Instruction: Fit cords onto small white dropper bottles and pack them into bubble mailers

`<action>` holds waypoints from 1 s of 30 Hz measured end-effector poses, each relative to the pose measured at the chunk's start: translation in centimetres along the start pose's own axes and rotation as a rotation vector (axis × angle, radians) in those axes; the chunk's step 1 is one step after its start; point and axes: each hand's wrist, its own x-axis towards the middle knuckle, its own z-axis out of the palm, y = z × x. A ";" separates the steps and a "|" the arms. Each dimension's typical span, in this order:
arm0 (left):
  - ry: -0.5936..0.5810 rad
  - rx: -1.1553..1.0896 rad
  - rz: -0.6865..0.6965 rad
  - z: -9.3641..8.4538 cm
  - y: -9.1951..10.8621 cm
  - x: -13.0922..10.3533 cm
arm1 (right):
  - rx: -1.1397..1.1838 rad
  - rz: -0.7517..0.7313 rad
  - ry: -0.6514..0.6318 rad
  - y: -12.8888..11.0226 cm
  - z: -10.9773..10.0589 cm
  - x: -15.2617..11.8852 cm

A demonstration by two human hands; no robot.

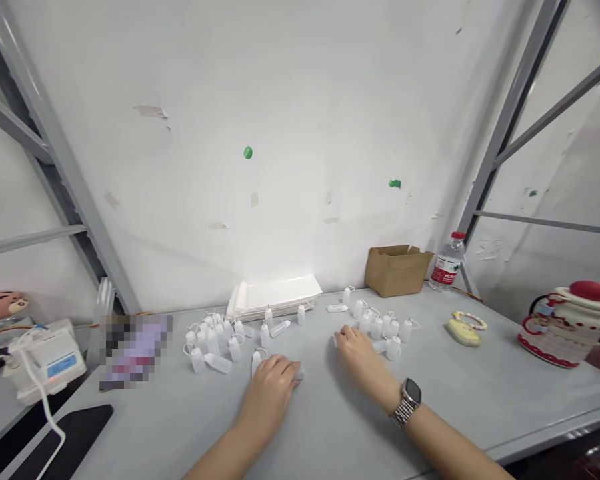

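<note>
Small translucent-white plastic bottles point(213, 343) stand and lie in left and right groups on the grey tabletop point(310, 427). Through my feed, the left hand point(276, 375) and right hand point(355, 350) curl down by their inner edges, but I cannot tell whether either grips; a careless sideways sweep could topple upright ones.

From the wearer's head, near the tabletop point(325, 427) low in frame, the view faces forward and down, wall point(300, 87) filling the top.

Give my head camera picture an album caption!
Left hand and right hand among small white bottles on a grey table.
</note>
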 end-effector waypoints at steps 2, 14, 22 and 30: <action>-0.009 -0.002 -0.004 -0.1 0.0 0.0 | 0.034 0.006 0.035 0.0 0.2 1.5; -0.005 0.024 0.003 -0.3 -0.2 0.0 | -0.005 0.117 0.033 -1.1 2.3 6.4; -0.015 0.025 -0.008 -0.3 -0.2 0.0 | 0.027 -0.046 0.068 -4.0 1.3 3.0; 0.012 0.027 -0.004 -0.3 -0.2 -0.1 | 0.295 -0.120 0.216 -3.7 -0.7 -2.7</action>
